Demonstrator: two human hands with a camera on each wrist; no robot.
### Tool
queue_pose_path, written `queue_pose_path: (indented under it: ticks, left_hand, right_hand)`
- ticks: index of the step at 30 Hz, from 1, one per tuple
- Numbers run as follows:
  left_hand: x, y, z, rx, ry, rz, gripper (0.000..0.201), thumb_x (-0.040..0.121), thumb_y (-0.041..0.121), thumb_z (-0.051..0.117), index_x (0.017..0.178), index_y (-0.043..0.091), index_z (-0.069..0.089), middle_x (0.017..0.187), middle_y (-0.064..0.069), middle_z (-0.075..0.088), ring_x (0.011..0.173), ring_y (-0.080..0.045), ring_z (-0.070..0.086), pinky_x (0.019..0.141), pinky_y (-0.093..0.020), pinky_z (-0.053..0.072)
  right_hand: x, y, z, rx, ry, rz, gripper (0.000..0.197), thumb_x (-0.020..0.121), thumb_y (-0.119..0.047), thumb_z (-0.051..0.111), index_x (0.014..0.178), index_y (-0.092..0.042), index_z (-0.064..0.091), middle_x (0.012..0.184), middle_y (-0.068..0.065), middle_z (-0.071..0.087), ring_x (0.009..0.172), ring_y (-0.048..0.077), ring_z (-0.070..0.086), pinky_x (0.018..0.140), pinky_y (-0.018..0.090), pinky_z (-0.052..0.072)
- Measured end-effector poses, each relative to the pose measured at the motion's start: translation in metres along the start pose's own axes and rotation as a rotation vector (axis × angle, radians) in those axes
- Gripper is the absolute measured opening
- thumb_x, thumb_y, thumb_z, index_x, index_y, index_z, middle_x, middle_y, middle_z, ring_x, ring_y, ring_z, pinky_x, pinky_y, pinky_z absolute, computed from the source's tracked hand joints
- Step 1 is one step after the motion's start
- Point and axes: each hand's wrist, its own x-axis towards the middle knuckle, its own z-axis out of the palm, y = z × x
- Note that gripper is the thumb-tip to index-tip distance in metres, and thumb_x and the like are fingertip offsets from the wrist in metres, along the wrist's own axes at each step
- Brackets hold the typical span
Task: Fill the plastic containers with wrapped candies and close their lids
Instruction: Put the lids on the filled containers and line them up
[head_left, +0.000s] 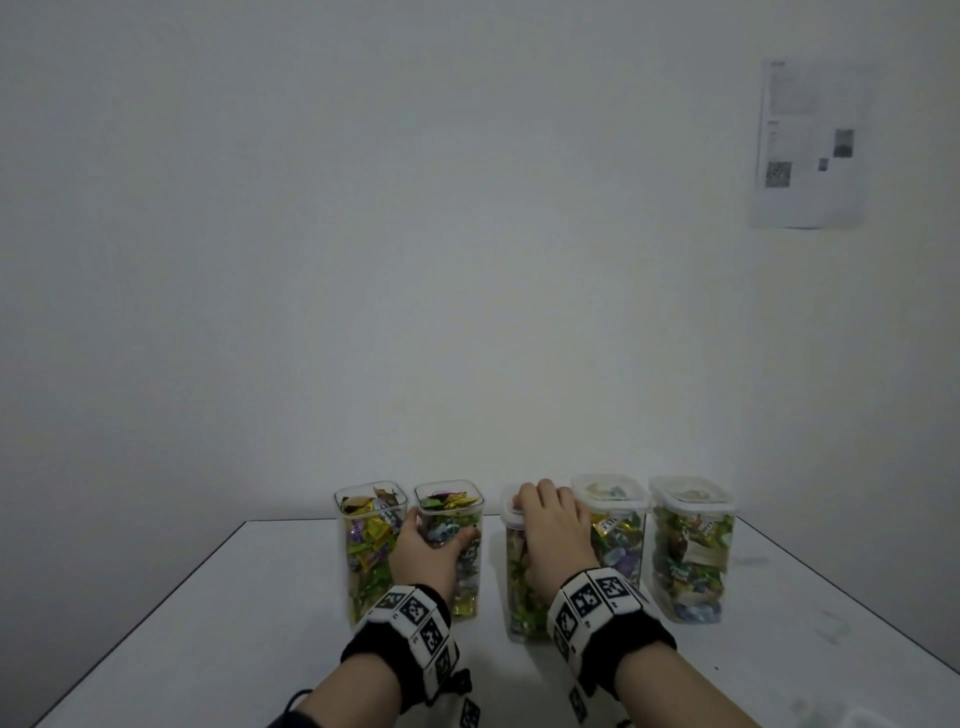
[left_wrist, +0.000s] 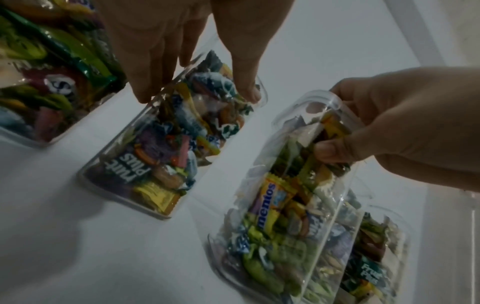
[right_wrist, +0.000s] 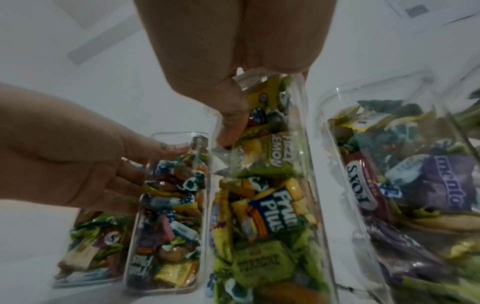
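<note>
**Both hands on candy jars**

Head view: five clear jars of candies stand in a row on the white table (head_left: 218, 613). The left hand (head_left: 423, 558) wraps around the second jar (head_left: 452, 545), which has no lid; another open jar (head_left: 370, 545) stands just left of it. The right hand (head_left: 553, 535) lies over the lid (head_left: 511, 512) of the middle jar (head_left: 522, 587). Two lidded jars (head_left: 691, 551) stand right of that hand.

Left wrist view: the left hand (left_wrist: 182, 37) clasps the second jar (left_wrist: 166, 144), fingers one side, thumb the other.

Right wrist view: the right hand (right_wrist: 228, 51) covers the middle jar (right_wrist: 265, 185), thumb down its side.
</note>
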Motion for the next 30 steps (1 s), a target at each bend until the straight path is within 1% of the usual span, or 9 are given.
queue_pose_path:
  ticks: [6,9,12,15,21,23,26,28,30]
  left_hand:
    - [0.009,-0.002,0.005,-0.045,-0.028,-0.011,0.077,0.077,0.018,0.077,0.142,0.011,0.037,0.135,-0.010,0.052,0.113,-0.028,0.056,0.069,-0.023,0.051]
    - [0.009,-0.004,0.006,-0.028,-0.055,0.010,0.071,0.078,0.017,0.077,0.138,0.012,0.038,0.129,-0.009,0.055,0.095,-0.023,0.059,0.056,-0.021,0.053]
    - [0.005,-0.005,0.003,-0.018,-0.106,0.021,0.068,0.077,0.017,0.077,0.134,0.012,0.039,0.122,-0.008,0.056,0.095,-0.027,0.062,0.074,-0.040,0.058]
    - [-0.001,-0.007,-0.006,0.025,-0.149,0.042,0.074,0.077,0.019,0.078,0.137,0.011,0.036,0.127,-0.009,0.055,0.103,-0.018,0.054,0.092,-0.031,0.046]
    - [-0.020,-0.002,-0.032,0.018,-0.263,0.039,0.084,0.076,0.019,0.078,0.144,0.015,0.030,0.130,-0.002,0.052,0.110,-0.014,0.050,0.102,-0.033,0.042]
    - [-0.026,0.001,-0.040,0.010,-0.299,0.030,0.070,0.075,0.015,0.079,0.135,0.020,0.042,0.122,0.005,0.056,0.102,-0.009,0.056,0.093,-0.029,0.048]
    - [-0.039,0.008,-0.050,-0.035,-0.365,0.016,0.049,0.075,0.008,0.077,0.109,0.029,0.048,0.097,0.012,0.061,0.078,0.008,0.053,0.058,-0.008,0.045]
    - [-0.050,0.011,-0.057,-0.087,-0.392,-0.004,0.054,0.075,0.004,0.076,0.112,0.028,0.047,0.098,0.008,0.061,0.080,0.001,0.056,0.063,-0.012,0.049]
    - [-0.064,0.017,-0.064,-0.109,-0.426,-0.040,0.062,0.074,0.003,0.077,0.123,0.025,0.045,0.099,0.006,0.060,0.089,-0.011,0.060,0.080,-0.028,0.053]
  right_hand:
    - [0.019,0.008,0.016,0.028,0.014,0.004,0.057,0.073,0.002,0.054,0.122,-0.021,0.038,0.126,-0.001,0.038,0.119,0.022,0.034,0.100,0.034,0.029]
    - [0.026,0.011,0.021,0.013,0.000,0.002,0.060,0.071,0.003,0.056,0.122,-0.021,0.037,0.126,0.000,0.038,0.119,0.022,0.034,0.100,0.034,0.028]
    - [0.031,0.014,0.023,-0.012,-0.010,-0.014,0.061,0.071,0.001,0.056,0.123,-0.021,0.037,0.126,0.001,0.038,0.118,0.023,0.035,0.099,0.034,0.029]
    - [0.031,0.018,0.022,-0.057,-0.044,-0.058,0.063,0.069,-0.003,0.060,0.125,-0.022,0.036,0.127,0.002,0.038,0.118,0.024,0.035,0.099,0.036,0.029]
    - [0.028,0.020,0.010,-0.090,-0.182,-0.116,0.069,0.074,-0.007,0.059,0.135,-0.020,0.030,0.140,0.006,0.031,0.134,0.029,0.024,0.112,0.038,0.020]
    - [0.026,0.022,0.001,-0.089,-0.260,-0.103,0.076,0.079,-0.010,0.059,0.144,-0.021,0.021,0.151,0.006,0.020,0.141,0.030,0.011,0.116,0.041,0.013]
    - [0.014,0.024,-0.019,-0.059,-0.278,-0.104,0.074,0.085,-0.017,0.056,0.148,-0.023,0.018,0.156,0.005,0.013,0.143,0.029,0.004,0.117,0.043,0.011]
    - [-0.001,0.027,-0.034,-0.003,-0.220,-0.116,0.067,0.086,-0.022,0.055,0.146,-0.022,0.026,0.153,0.006,0.023,0.141,0.028,0.011,0.116,0.041,0.015]
    - [-0.021,0.033,-0.049,0.048,-0.181,-0.122,0.055,0.086,-0.024,0.056,0.139,-0.022,0.041,0.143,0.006,0.039,0.134,0.027,0.022,0.112,0.038,0.021]
